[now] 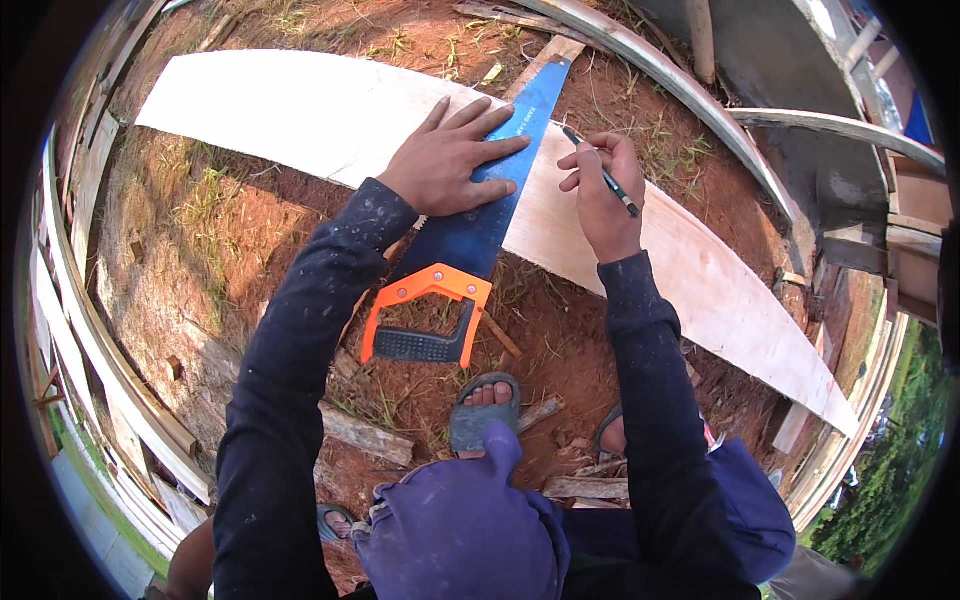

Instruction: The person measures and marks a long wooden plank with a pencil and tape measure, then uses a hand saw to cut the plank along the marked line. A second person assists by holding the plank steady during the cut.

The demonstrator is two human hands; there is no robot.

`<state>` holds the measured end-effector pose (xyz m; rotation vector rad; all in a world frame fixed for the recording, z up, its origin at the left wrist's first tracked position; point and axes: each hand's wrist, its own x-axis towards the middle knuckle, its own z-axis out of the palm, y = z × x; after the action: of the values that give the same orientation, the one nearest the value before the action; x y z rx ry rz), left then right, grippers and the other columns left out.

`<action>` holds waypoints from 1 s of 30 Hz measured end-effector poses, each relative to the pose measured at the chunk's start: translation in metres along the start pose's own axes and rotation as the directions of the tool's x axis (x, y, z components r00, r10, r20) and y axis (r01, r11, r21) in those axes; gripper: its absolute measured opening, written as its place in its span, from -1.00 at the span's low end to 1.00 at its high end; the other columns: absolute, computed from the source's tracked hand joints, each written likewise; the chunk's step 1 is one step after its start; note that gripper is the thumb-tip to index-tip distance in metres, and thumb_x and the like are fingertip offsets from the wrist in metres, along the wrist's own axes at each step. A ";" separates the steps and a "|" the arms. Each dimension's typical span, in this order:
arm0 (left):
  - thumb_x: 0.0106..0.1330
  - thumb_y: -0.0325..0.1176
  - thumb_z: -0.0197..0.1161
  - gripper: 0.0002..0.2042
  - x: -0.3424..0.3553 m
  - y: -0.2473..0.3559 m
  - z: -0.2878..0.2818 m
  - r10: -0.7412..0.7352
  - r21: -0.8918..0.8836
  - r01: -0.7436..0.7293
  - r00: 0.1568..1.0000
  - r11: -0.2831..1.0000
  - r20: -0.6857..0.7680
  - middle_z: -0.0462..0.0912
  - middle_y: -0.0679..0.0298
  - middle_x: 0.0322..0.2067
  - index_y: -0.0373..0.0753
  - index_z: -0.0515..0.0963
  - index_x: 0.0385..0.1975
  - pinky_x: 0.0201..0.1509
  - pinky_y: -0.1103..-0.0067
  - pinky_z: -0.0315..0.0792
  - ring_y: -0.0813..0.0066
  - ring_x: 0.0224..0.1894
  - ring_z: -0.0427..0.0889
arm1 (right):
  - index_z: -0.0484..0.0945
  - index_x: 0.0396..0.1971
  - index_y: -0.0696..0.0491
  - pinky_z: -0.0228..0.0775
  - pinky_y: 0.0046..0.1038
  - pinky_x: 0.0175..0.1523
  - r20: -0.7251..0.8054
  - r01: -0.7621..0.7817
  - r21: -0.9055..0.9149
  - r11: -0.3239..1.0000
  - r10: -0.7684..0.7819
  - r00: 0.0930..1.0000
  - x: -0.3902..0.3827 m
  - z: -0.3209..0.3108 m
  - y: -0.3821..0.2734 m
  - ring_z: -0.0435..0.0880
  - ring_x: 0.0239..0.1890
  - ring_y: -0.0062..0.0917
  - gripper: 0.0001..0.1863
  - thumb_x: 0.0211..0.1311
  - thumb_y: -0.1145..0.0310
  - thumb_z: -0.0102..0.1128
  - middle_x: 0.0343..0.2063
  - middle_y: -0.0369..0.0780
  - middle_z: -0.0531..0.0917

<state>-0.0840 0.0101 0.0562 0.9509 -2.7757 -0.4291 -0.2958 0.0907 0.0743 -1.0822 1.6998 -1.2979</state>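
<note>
Marking step going on here — the left hand [447, 160] is lying flat, fingers spread, pressing the blue handsaw [487, 205] onto the pale plywood sheet [300, 110] at frame centre as a straightedge. The right hand [603, 195] is pinching a pencil [600, 172] beside the blade — next it needs a steady line along that edge.

An outdoor building site. Bare red earth [560, 340] with sparse grass and wood scraps lies underfoot. Stacked planks [90, 330] and a pale plywood sheet [300, 110] surround a blue handsaw [480, 215].

No packages, signs or screens; only a small pale printed marking on the blue saw blade [505, 165], near its far end.
</note>
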 end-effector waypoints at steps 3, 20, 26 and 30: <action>0.33 0.19 0.13 -0.41 -0.001 -0.001 0.001 -0.001 0.021 0.001 1.000 1.000 -0.007 0.20 0.22 0.45 0.23 0.37 0.36 0.58 0.04 -0.19 0.15 0.52 0.06 | 0.55 -0.19 0.24 0.47 -0.56 -0.34 0.047 0.001 -0.124 0.992 0.004 0.999 0.012 0.000 -0.005 0.71 -0.39 -0.58 -0.72 0.34 0.28 0.16 -0.33 -0.13 0.75; 0.33 0.17 0.14 -0.41 -0.001 -0.001 0.004 0.001 0.034 0.000 1.000 0.999 -0.017 0.21 0.22 0.45 0.22 0.37 0.36 0.57 0.05 -0.17 0.14 0.52 0.06 | 0.65 -0.26 0.22 0.48 -0.51 -0.19 0.031 0.226 -0.186 0.956 -0.224 0.974 0.019 -0.002 0.005 0.67 -0.36 -0.62 -0.79 0.26 0.37 0.23 -0.43 -0.19 0.72; 0.34 0.15 0.14 -0.42 -0.002 -0.003 0.005 0.007 0.036 -0.007 1.000 0.999 -0.016 0.21 0.23 0.45 0.21 0.37 0.36 0.58 0.06 -0.19 0.14 0.51 0.07 | 0.59 -0.06 0.22 0.53 -0.41 -0.12 -0.029 0.167 -0.105 0.980 -0.171 0.985 -0.020 0.013 -0.006 0.74 -0.29 -0.43 -0.72 0.44 0.32 0.13 -0.35 -0.11 0.72; 0.35 0.15 0.13 -0.42 -0.001 -0.002 0.004 0.020 0.037 -0.020 1.000 0.999 -0.014 0.21 0.23 0.45 0.21 0.37 0.36 0.58 0.05 -0.20 0.14 0.52 0.06 | 0.60 -0.06 0.21 0.52 -0.33 -0.03 -0.044 0.326 -0.323 0.888 -0.358 0.933 -0.033 0.009 0.012 0.73 -0.13 -0.19 -0.74 0.44 0.34 0.11 -0.22 0.03 0.71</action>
<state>-0.0832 0.0096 0.0512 0.9294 -2.7869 -0.3673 -0.2769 0.1198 0.0627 -1.5850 1.8950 -1.3429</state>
